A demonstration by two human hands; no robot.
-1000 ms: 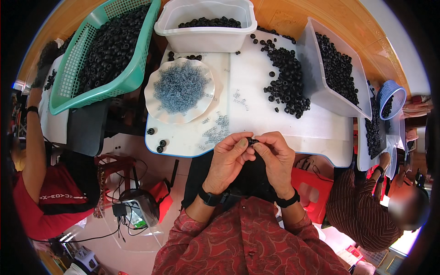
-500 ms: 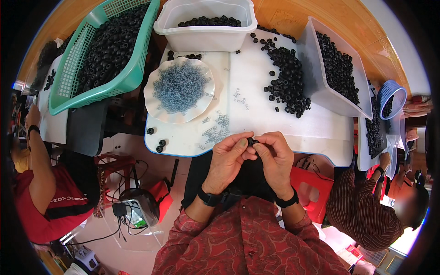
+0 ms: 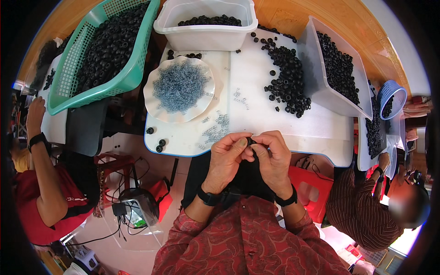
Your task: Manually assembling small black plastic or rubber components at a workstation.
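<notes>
Small black part (image 3: 250, 141) sits right of and nearer the wearer than the scalloped plate (image 3: 178, 118), pinched by left hand (image 3: 227, 155) and right hand (image 3: 274, 161); green basket (image 3: 110, 91) left of plate, bluish pieces (image 3: 180, 87) on it, black pile (image 3: 289, 85) right of it.

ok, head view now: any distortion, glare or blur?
Head view: fisheye bows the wood-grain wall, corners go black; head view: glare below the striped-shirt co-worker's blurred head; head view: small black part between left hand and right hand too dark for detail.
</notes>
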